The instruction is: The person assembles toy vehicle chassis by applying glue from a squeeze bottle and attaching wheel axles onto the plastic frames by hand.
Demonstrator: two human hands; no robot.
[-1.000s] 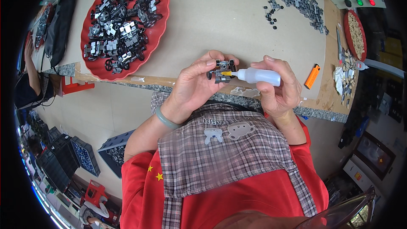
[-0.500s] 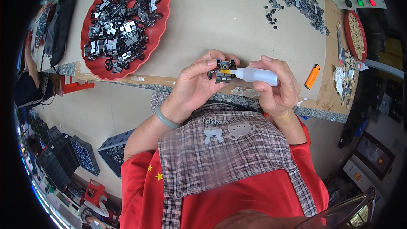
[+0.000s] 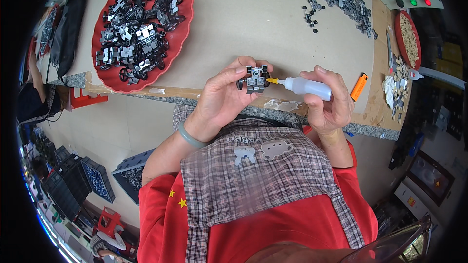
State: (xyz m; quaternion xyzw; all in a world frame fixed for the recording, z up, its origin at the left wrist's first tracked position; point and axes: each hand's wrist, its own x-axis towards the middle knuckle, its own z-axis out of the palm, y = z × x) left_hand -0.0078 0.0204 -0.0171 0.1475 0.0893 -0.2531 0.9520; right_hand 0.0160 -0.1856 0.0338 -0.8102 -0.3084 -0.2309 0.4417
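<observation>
Between the thumb and fingers of my left hand (image 3: 225, 85) is a small grey-and-black toy vehicle chassis (image 3: 256, 80), with a black wheel showing at its left. My right hand (image 3: 331, 100) grips a translucent white squeeze bottle (image 3: 309, 87), whose yellow nozzle points left. The nozzle tip is at the right side of the chassis; whether it touches cannot be made out. Both hands are above the table's near edge. On the left, a red scalloped tray (image 3: 183, 29) holds a heap of similar wheeled chassis (image 3: 139, 34).
Grey small parts (image 3: 348, 7) lie scattered at the far right of the paper-covered table (image 3: 243, 14). An orange lighter (image 3: 359, 86) rests right of my right hand. Farther right stands a red dish (image 3: 400, 34) of tan pieces, near a box with coloured lights (image 3: 413, 1).
The bottle has moved right, drawing its nozzle from over the chassis's middle to its right side. My left hand still holds the chassis, which now shows more of its face.
</observation>
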